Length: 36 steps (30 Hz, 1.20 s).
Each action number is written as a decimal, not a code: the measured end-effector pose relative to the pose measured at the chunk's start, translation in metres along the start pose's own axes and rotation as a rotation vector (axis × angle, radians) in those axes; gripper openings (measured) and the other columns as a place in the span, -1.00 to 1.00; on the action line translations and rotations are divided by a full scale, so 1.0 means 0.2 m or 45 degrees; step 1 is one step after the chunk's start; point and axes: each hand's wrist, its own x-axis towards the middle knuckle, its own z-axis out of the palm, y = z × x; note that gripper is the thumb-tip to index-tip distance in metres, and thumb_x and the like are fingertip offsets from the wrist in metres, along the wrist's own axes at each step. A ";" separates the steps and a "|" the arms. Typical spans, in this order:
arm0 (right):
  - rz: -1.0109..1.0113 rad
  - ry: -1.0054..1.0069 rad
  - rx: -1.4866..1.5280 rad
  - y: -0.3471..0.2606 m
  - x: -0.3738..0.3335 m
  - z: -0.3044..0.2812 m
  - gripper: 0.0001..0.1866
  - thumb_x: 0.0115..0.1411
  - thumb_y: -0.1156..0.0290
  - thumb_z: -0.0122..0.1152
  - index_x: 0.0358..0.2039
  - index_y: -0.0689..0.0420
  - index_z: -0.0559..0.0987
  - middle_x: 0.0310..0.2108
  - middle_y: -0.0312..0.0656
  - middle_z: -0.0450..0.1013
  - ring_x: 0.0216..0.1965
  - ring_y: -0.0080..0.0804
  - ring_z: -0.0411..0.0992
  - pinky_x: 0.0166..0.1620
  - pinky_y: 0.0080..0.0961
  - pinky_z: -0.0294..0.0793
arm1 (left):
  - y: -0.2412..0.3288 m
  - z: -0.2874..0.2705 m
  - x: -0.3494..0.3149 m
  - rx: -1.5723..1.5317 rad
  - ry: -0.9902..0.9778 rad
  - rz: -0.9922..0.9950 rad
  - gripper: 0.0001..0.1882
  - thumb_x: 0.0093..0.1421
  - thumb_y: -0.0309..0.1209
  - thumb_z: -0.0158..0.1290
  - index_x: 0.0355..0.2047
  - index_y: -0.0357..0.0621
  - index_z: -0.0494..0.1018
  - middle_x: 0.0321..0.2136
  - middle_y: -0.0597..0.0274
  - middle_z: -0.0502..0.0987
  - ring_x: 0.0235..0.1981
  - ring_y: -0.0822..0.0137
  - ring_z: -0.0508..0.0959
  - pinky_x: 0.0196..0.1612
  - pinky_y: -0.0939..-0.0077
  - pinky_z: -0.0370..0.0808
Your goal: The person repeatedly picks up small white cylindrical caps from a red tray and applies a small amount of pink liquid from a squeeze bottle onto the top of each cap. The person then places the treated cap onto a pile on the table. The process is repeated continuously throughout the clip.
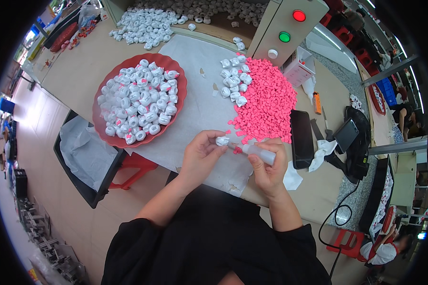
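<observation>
Black sleeves rise from the lower edge to both hands, which meet just above the counter. Left hand, wrist bent inward, pinches a small white cap between thumb and fingertips. Right hand is curled closed around a clear squeeze bottle, whose red tip apparently touches the cap. Steady the cap, tip square on, squeeze lightly. Farther right lies a pink pile.

Both hands meet at mid-frame.
Left hand pinches with its fingertips; right hand is curled closed, forearms bent inward.
</observation>
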 end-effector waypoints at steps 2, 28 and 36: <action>0.003 -0.003 0.011 0.00 0.00 0.00 -0.69 -0.03 0.50 0.26 -0.30 0.24 0.35 -0.42 -0.08 0.33 -0.43 -0.32 0.32 -0.37 -0.51 0.31 | 0.00 0.00 0.00 0.008 0.001 -0.003 -0.70 0.09 -0.66 0.00 -0.13 -0.31 0.29 -0.29 0.25 0.43 -0.27 0.53 0.43 -0.19 0.69 0.39; 0.124 0.097 0.272 -0.04 0.01 0.00 -0.73 0.03 0.53 0.20 -0.28 0.23 0.35 -0.35 -0.12 0.33 -0.40 -0.38 0.33 -0.35 -0.53 0.33 | 0.00 -0.01 0.00 -0.057 -0.016 -0.008 -0.71 0.08 -0.67 0.01 -0.17 -0.30 0.30 -0.26 0.24 0.42 -0.23 0.51 0.43 -0.15 0.67 0.39; 1.053 0.301 1.455 -0.08 0.12 -0.08 -0.61 -0.01 0.68 0.16 -0.13 0.19 0.35 -0.31 -0.16 0.42 -0.31 -0.45 0.43 -0.23 -0.57 0.46 | -0.01 -0.02 0.01 -0.111 -0.003 0.015 -0.72 0.07 -0.68 -0.01 -0.17 -0.30 0.30 -0.30 0.26 0.42 -0.24 0.52 0.42 -0.15 0.65 0.38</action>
